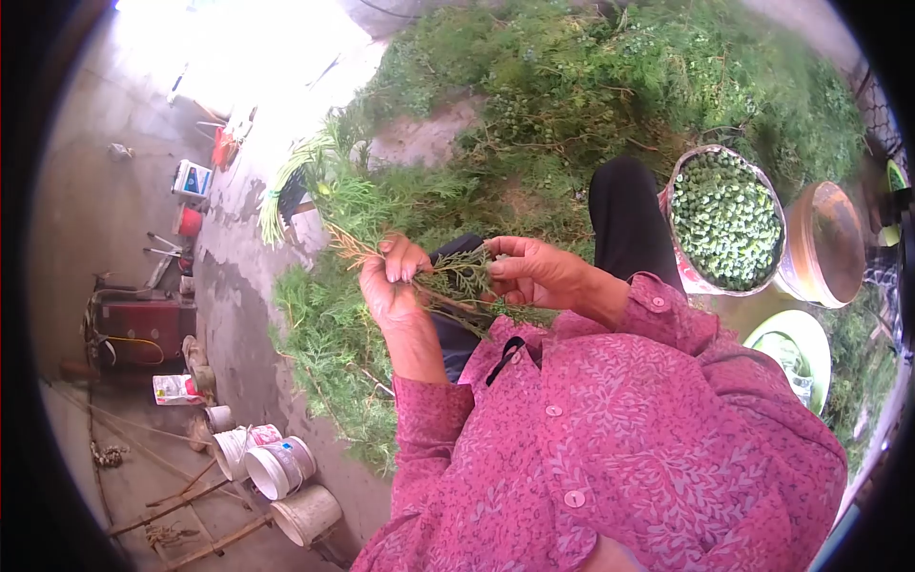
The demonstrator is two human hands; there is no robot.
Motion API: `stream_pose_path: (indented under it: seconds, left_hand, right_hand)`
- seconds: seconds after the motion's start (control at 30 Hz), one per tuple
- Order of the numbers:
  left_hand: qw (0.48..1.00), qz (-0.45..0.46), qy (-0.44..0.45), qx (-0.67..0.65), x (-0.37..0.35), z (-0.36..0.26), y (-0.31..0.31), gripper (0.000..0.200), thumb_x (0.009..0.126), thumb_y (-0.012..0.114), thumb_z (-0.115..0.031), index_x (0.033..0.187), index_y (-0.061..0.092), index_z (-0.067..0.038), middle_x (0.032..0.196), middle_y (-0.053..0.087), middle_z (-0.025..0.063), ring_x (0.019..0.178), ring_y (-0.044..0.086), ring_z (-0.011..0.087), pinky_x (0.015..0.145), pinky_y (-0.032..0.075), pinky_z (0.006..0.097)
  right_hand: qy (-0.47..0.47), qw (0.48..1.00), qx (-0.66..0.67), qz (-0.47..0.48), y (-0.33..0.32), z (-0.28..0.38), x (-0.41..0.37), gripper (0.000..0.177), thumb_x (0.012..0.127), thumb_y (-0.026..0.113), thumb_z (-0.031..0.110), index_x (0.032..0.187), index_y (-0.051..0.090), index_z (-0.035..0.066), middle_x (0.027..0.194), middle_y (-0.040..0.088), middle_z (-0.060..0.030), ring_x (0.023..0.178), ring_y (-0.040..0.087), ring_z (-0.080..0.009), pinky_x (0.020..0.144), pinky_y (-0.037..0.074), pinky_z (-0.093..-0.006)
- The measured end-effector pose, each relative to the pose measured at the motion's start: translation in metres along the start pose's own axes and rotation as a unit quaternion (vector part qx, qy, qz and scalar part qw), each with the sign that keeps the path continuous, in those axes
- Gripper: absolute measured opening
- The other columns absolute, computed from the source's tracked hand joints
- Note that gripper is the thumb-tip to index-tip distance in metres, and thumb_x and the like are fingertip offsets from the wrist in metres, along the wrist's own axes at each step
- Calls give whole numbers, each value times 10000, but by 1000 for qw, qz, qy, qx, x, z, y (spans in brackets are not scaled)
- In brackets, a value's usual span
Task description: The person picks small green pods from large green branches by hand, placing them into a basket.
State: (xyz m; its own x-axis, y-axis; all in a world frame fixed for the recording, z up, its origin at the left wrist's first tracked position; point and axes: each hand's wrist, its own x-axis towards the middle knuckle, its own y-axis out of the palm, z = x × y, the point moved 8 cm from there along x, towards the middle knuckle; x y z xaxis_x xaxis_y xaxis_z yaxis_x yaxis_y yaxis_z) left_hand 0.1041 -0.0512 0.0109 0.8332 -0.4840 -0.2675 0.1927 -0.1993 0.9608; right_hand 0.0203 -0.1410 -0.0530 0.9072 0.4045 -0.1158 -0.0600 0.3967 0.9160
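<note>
A flat-leaved evergreen sprig (457,276), cypress-like with scaly leaves and a brown stem, lies across between my two hands over my lap. My left hand (396,276) is closed round its stem, thumb and fingers together, with browned leaf tips (353,246) sticking out past it. At the sprig's other side, my right hand (538,272) is closed in a pinch among the leaves. Anything small between those right fingertips is too tiny to make out. A large heap of cut evergreen branches (572,105) spreads in front of my knees.
To the right stand a bucket full of small green cones (726,224), a brownish tub (831,243) and a pale green basin (818,357). Several white buckets (281,467) lie at lower left beside a wooden ladder-like frame (191,520). A tied green bundle (276,195) is at upper left.
</note>
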Motion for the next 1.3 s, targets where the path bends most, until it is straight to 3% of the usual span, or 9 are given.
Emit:
stream_pose_path:
  seconds: [0.33,0.5,0.87,0.97,1.03,1.13,1.2,1.27,1.3]
  left_hand:
    - [999,-12,25,31,1,2,-8,108,806,404,-58,709,407,-11,483,277,-2,387,225,85,390,228,220]
    - [999,-7,23,34,0,4,-6,123,817,422,-71,710,415,-10,485,289,1,385,235,84,389,234,222]
    - [993,-11,-73,87,4,48,-13,104,820,411,-69,729,414,-19,497,313,-2,381,264,77,384,222,217]
    - [993,-15,-67,92,5,48,-16,94,813,426,-62,732,418,-16,520,336,5,385,274,78,386,226,217]
    - [995,-12,-60,77,3,40,-14,90,811,432,-58,734,420,-13,533,351,9,388,281,78,387,230,217]
    - [995,43,-31,88,-4,20,0,80,819,416,-51,758,432,0,576,395,23,394,302,78,391,245,216]
    - [994,56,-46,87,-5,18,6,67,767,476,-35,712,451,-8,582,417,31,397,312,84,388,255,222]
    - [995,63,-52,59,-7,15,2,78,764,481,-44,699,448,-15,580,415,24,391,305,85,394,253,223]
    - [995,76,-66,26,-8,16,0,58,785,446,-35,789,473,17,631,435,31,393,314,79,390,252,219]
  right_hand:
    - [-38,997,54,-29,-3,8,-2,184,808,607,73,968,518,56,871,600,-60,751,630,-204,553,517,-246]
    - [-29,995,-69,-71,-20,11,-4,154,798,606,42,942,550,39,828,600,-50,726,611,-163,627,522,-264]
    - [-95,972,-94,-191,-46,46,-21,179,768,621,44,936,564,21,791,595,-48,628,582,-120,546,493,-229]
    - [-141,942,-184,-244,-60,63,-28,213,749,601,36,957,582,-6,770,605,-62,569,576,-121,521,486,-232]
    - [-252,817,-373,-360,-87,100,-48,248,720,566,27,958,597,-33,729,611,-84,514,566,-128,494,472,-232]
    - [-266,837,-281,-386,-113,123,-74,217,758,574,49,960,595,-27,702,597,-73,513,556,-113,426,409,-210]
    - [-318,801,-255,-438,-101,150,-111,217,775,603,95,968,593,-3,712,589,-51,533,553,-109,449,417,-199]
    - [-358,714,-301,-521,-115,184,-157,234,751,597,89,970,610,7,770,612,-83,571,571,-126,489,431,-210]
    - [-390,632,-379,-553,-118,202,-186,242,747,572,72,974,611,-3,788,620,-86,586,575,-128,504,437,-219]
